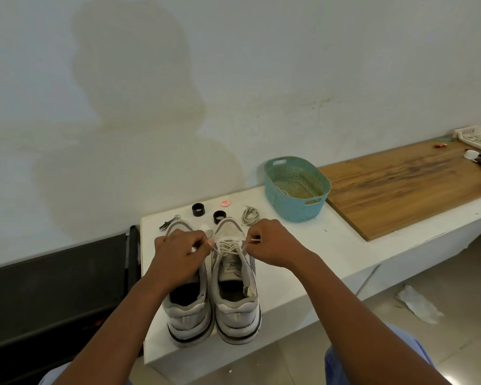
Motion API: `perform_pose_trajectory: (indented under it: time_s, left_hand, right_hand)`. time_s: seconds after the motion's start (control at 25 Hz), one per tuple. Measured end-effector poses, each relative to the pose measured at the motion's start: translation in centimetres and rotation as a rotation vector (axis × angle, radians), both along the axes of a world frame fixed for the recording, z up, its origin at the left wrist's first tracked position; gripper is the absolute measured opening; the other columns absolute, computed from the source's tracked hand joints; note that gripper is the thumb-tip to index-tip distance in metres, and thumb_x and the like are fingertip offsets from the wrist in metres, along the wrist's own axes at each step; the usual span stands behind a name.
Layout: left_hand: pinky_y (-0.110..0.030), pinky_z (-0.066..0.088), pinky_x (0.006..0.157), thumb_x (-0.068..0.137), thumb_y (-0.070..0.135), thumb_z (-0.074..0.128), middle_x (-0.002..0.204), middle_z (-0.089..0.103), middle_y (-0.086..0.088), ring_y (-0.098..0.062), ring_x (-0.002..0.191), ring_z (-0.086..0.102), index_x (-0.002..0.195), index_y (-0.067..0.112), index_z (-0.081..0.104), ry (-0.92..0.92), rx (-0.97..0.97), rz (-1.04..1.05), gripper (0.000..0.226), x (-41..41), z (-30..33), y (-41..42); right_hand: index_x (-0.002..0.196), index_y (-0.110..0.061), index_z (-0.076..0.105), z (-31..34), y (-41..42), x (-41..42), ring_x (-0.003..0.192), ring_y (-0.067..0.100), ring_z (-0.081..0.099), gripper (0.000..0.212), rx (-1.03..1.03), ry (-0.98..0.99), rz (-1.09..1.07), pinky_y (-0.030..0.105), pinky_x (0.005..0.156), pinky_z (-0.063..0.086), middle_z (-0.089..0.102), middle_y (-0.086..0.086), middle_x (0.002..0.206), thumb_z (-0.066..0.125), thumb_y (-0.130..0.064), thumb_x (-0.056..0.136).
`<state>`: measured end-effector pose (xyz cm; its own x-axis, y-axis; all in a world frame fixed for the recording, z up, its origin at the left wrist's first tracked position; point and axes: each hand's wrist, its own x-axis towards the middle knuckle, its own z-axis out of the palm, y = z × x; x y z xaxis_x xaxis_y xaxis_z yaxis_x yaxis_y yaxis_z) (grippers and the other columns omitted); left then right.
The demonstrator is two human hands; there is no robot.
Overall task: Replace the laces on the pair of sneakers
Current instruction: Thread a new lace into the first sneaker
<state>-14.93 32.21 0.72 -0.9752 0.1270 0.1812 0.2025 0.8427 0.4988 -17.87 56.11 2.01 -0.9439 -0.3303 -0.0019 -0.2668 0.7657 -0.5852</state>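
Note:
Two grey-white sneakers stand side by side on the white table (pixel 303 245), heels toward me. The right sneaker (pixel 235 298) has a pale lace (pixel 229 247) crossed through its eyelets. My left hand (pixel 178 252) pinches one end of that lace, over the left sneaker (pixel 188 315). My right hand (pixel 272 243) pinches the other end, whose tip sticks out by my fingers. A spare coiled lace (pixel 250 215) lies just beyond the right shoe's toe.
A teal perforated basket (pixel 297 187) stands at the back right, holding some cord. Two black rings (pixel 197 210), a red-white cap (pixel 225 202) and a small metal tool (pixel 168 222) lie behind the shoes. A wooden board (pixel 406 187) runs right. A black bench (pixel 53 287) sits left.

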Motion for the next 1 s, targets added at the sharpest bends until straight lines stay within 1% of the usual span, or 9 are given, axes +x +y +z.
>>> perform_pose_trajectory:
  time_s: [0.08, 0.16, 0.28, 0.4, 0.52, 0.6, 0.8, 0.88, 1.0]
  left_hand:
    - [-0.045, 0.042, 0.091, 0.099, 0.056, 0.045, 0.064, 0.060, 0.010, -0.003, 0.072, 0.058, 0.065, 0.030, 0.054, 0.058, 0.066, 0.011, 0.043, 0.1, 0.2, 0.1]
    - [-0.045, 0.045, 0.087, 0.098, 0.060, 0.043, 0.063, 0.060, 0.006, -0.007, 0.069, 0.059, 0.065, 0.026, 0.054, 0.096, 0.126, 0.024, 0.049, 0.1, 0.4, 0.2]
    - [-0.041, 0.048, 0.069, 0.098, 0.058, 0.045, 0.058, 0.055, 0.000, -0.012, 0.057, 0.054, 0.063, 0.018, 0.050, 0.136, 0.306, 0.064, 0.053, 0.2, 1.0, 0.1]
    - [-0.042, 0.043, 0.059, 0.101, 0.051, 0.046, 0.056, 0.050, -0.005, -0.022, 0.055, 0.048, 0.063, 0.014, 0.048, 0.211, 0.484, 0.124, 0.053, 0.5, 2.0, 0.5]
    - [-0.041, 0.040, 0.059, 0.101, 0.047, 0.045, 0.059, 0.050, -0.006, -0.030, 0.061, 0.050, 0.068, 0.011, 0.047, 0.277, 0.551, 0.121, 0.049, 0.7, 2.9, 1.0]
    - [-0.037, 0.043, 0.058, 0.100, 0.043, 0.051, 0.062, 0.053, 0.001, -0.022, 0.062, 0.053, 0.071, 0.016, 0.050, 0.309, 0.513, 0.091, 0.040, 0.5, 3.4, 1.3]
    - [-0.027, 0.056, 0.066, 0.091, 0.035, 0.075, 0.077, 0.068, 0.013, -0.009, 0.073, 0.068, 0.082, 0.024, 0.068, 0.402, 0.397, 0.091, 0.017, -0.4, 4.1, 2.3]
    - [-0.026, 0.059, 0.071, 0.087, 0.029, 0.081, 0.080, 0.073, 0.012, -0.010, 0.075, 0.072, 0.085, 0.021, 0.073, 0.397, 0.488, 0.081, 0.011, -0.5, 4.4, 2.7]
    - [-0.027, 0.061, 0.073, 0.084, 0.022, 0.084, 0.082, 0.077, 0.009, -0.010, 0.074, 0.074, 0.088, 0.017, 0.078, 0.336, 0.659, 0.095, 0.008, -0.7, 4.7, 3.1]
  right_hand:
    - [0.080, -0.013, 0.080, 0.1, 0.3, -0.1, 0.070, 0.005, 0.061, 0.011, 0.013, -0.018, -0.011, 0.020, 0.064, 0.048, 0.067, -0.010, 0.072, 0.070, -0.013, 0.086]
    - [0.076, -0.025, 0.078, 0.3, 0.7, -0.2, 0.072, 0.005, 0.064, 0.010, 0.027, -0.038, -0.031, 0.027, 0.071, 0.056, 0.067, -0.015, 0.069, 0.075, -0.024, 0.086]
    - [0.074, -0.022, 0.074, 1.0, 1.2, 0.0, 0.055, 0.006, 0.065, 0.015, -0.094, -0.147, -0.052, 0.033, 0.064, 0.060, 0.073, -0.005, 0.063, 0.077, -0.025, 0.088]
    - [0.086, -0.004, 0.074, 2.3, 1.3, 0.4, 0.053, 0.015, 0.062, 0.006, -0.501, -0.245, -0.089, 0.030, 0.052, 0.055, 0.075, 0.013, 0.070, 0.076, -0.009, 0.089]
    - [0.095, 0.005, 0.073, 2.9, 0.5, 0.7, 0.068, 0.027, 0.067, 0.009, -0.825, -0.250, -0.056, 0.035, 0.064, 0.060, 0.075, 0.025, 0.084, 0.076, 0.002, 0.088]
    - [0.100, 0.008, 0.072, 2.8, -0.3, 0.7, 0.072, 0.029, 0.067, 0.014, -0.940, -0.229, -0.026, 0.035, 0.069, 0.061, 0.074, 0.025, 0.086, 0.076, 0.007, 0.086]
    - [0.095, 0.001, 0.076, 2.1, -1.8, 0.3, 0.082, 0.019, 0.067, 0.006, -1.003, -0.132, -0.028, 0.031, 0.078, 0.056, 0.077, 0.009, 0.092, 0.074, 0.000, 0.090]
    - [0.100, 0.002, 0.076, 2.0, -2.2, 0.2, 0.084, 0.021, 0.069, 0.010, -1.025, -0.131, -0.043, 0.034, 0.083, 0.058, 0.077, 0.014, 0.095, 0.074, -0.003, 0.091]
    - [0.105, 0.000, 0.076, 2.2, -2.9, 0.1, 0.079, 0.024, 0.073, 0.017, -1.060, -0.126, -0.108, 0.034, 0.078, 0.059, 0.077, 0.020, 0.091, 0.078, -0.003, 0.088]
